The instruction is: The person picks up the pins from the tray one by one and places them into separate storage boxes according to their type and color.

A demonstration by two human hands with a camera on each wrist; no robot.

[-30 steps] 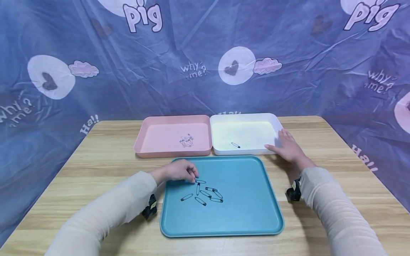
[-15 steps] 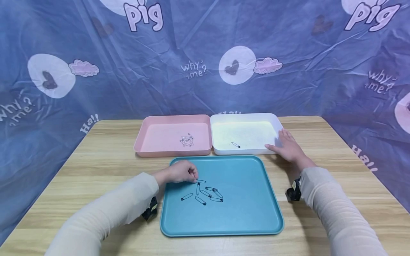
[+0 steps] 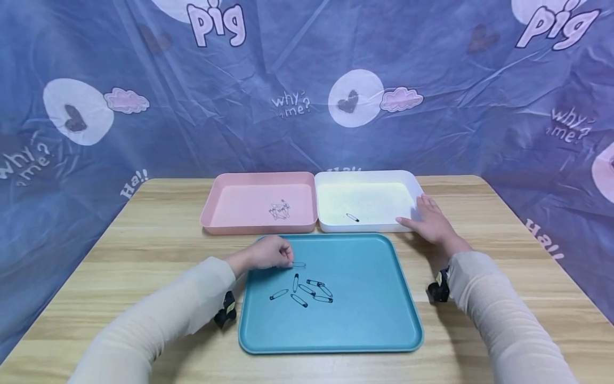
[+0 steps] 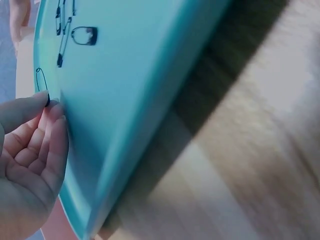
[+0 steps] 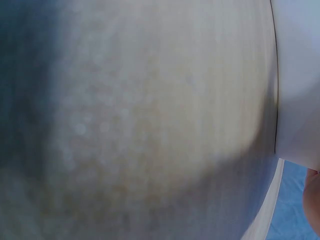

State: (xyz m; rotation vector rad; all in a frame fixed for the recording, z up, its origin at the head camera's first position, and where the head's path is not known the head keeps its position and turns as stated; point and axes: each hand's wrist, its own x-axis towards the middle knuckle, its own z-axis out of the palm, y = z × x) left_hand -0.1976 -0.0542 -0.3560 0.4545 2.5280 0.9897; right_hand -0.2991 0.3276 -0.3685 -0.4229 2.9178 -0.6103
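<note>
Head view: on the pale wooden bench (image 3: 120,272), nearest the person, lies a teal tray (image 3: 364,320). In its left half, seven loose pins (image 3: 299,301) with dark caps lie scattered, a few on the right of the group touching or crossing. Just beyond them, near the tray's far left corner, the left hand (image 3: 271,253) has its grip clamped on one pin: the left wrist view shows the thumb and a finger together on the dark cap of this held pin (image 4: 41,79), its wire loop sticking out free. Whether that pin is fully off the tray, I cannot tell.

Farther off and to the right, the right hand (image 3: 434,223) has its fingers apart and fairly straight, resting against the near right corner of a white box (image 3: 374,197). One capped pin (image 3: 352,217) lies inside, toward the near wall. Touching that box on its left is a pink box (image 3: 244,200) with a small cluster of pins (image 3: 280,210), too fine to make out singly. A printed blue backdrop (image 3: 216,138) hangs behind.

The step in hand seems to be picking out a single pin. The next move likely calls for raising it clear of both the tray's far rim and the near wall of whichever box takes it, the pinch firm on so small a cap.
</note>
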